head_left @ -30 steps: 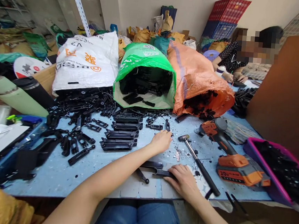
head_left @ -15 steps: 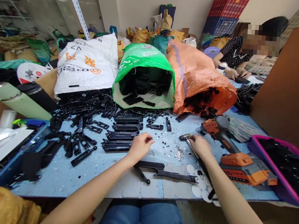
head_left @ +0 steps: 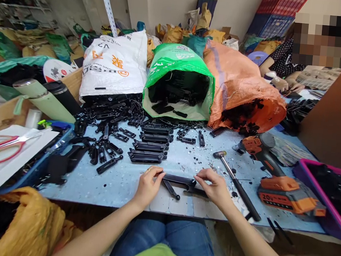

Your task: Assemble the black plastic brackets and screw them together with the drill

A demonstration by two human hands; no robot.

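Note:
Near the table's front edge lies a long black bar (head_left: 179,180), with a hinged black arm (head_left: 171,190) angled off its left end. My left hand (head_left: 148,185) pinches the bar's left end between thumb and fingertips. At the right end, the fingertips of my right hand (head_left: 214,187) are closed on the bar; whether a small piece is between them too, I cannot make out. Part of another black bar shows beneath my right hand. A hammer (head_left: 237,183) with a black grip lies to the right of that hand. Several assembled black bars (head_left: 147,156) sit in a stack beyond my left hand.
Black parts spill from a white sack (head_left: 114,65), a green sack (head_left: 182,63) and an orange sack (head_left: 237,82). A cordless drill (head_left: 276,173) and a pink-rimmed bin (head_left: 300,165) stand right. Scissors (head_left: 10,146) lie left. A person (head_left: 282,74) works at the back right.
My right hand has let go of the hammer, which now lies on the table, and has moved left to the bar. My left hand has come down towards me to the bar's left end.

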